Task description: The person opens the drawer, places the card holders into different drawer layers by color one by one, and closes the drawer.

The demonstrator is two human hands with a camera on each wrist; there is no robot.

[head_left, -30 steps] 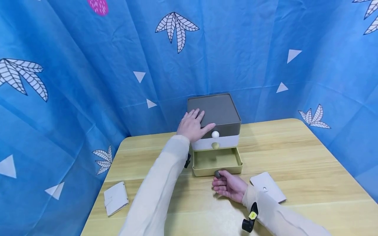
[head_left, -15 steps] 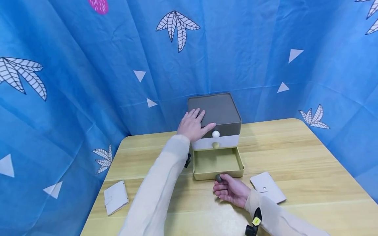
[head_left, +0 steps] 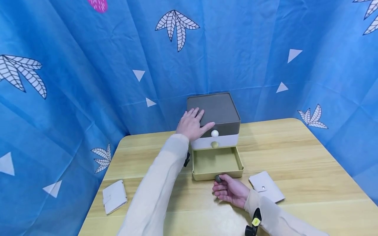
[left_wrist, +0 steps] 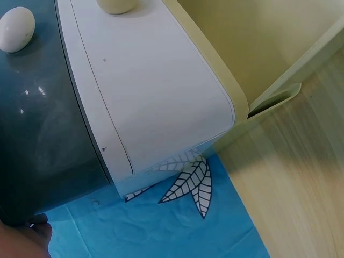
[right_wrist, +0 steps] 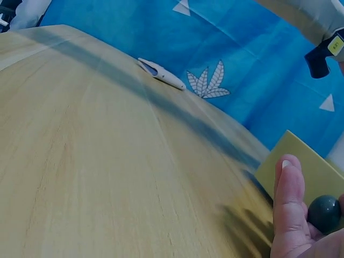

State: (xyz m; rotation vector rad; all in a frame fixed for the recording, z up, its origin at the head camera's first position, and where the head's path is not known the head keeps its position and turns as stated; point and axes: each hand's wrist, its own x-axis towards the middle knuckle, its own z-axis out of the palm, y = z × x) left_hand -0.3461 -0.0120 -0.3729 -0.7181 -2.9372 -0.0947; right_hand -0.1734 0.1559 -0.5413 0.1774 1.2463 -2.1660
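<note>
A small desktop drawer cabinet (head_left: 218, 108) stands near the table's far edge, dark grey on top with a white tier below. Its bottom olive-yellow drawer (head_left: 203, 167) is pulled out, and nothing shows inside. My left hand (head_left: 191, 126) rests on the left front of the cabinet's top, fingers spread and thumb along the front. My right hand (head_left: 233, 190) pinches the drawer's dark grey round knob (head_left: 218, 179) between thumb and index finger. In the right wrist view this knob (right_wrist: 324, 213) sits close to the fingers. A white knob (head_left: 214, 133) marks the grey upper drawer.
A white snap-closed notebook (head_left: 266, 186) lies right of the drawer, close to my right forearm. Another white notebook (head_left: 115, 197) lies near the left edge of the wooden table (head_left: 307, 183). Blue patterned curtain (head_left: 236, 49) surrounds the back and sides.
My right hand has drawn the bottom drawer slightly further out toward me, mostly in the first half second. The left hand keeps its place on the cabinet.
</note>
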